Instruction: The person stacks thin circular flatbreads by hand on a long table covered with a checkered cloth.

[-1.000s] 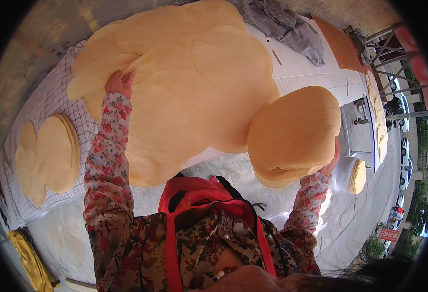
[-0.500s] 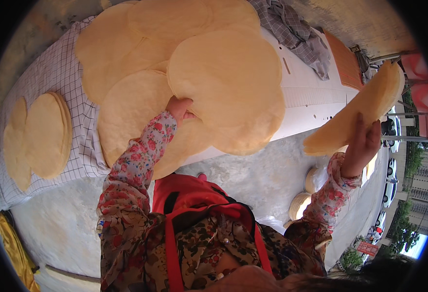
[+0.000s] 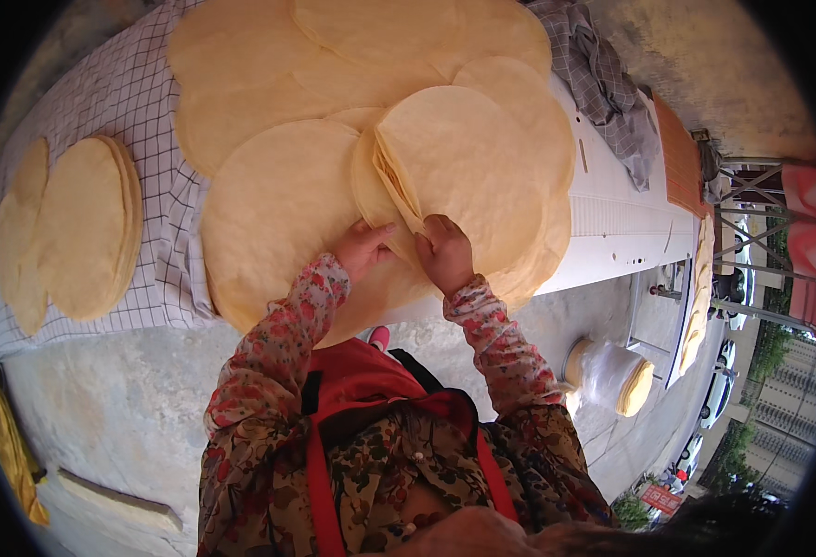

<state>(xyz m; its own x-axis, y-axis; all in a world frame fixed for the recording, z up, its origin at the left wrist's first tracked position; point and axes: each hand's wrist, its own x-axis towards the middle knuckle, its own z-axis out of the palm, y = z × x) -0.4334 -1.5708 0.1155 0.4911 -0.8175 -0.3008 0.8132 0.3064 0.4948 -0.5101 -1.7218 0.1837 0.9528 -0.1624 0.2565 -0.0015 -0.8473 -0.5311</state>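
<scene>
Thin, round, pale-yellow flatbreads (image 3: 278, 204) overlap in wide piles on the table before me. On top, toward the right, lies a layered stack of flatbreads (image 3: 482, 153), its left edge lifted and its layers fanned apart. My right hand (image 3: 447, 256) pinches the near-left edge of this stack between thumb and fingers. Just left of it, my left hand (image 3: 362, 249) is closed at the near edge of the flatbreads, thumb pointing toward the right hand. How many layers either hand holds is hidden.
At the left, two smaller stacks of flatbreads (image 3: 88, 227) rest on a white checked cloth (image 3: 171, 213). A crumpled grey checked cloth (image 3: 603, 88) lies at the back right of the white table (image 3: 612, 223). Plastic-wrapped stacks (image 3: 612, 371) stand low on the right.
My right hand has come in from the far right, bringing its folded stack down onto the pile. My left hand has moved slightly nearer and right, beside it.
</scene>
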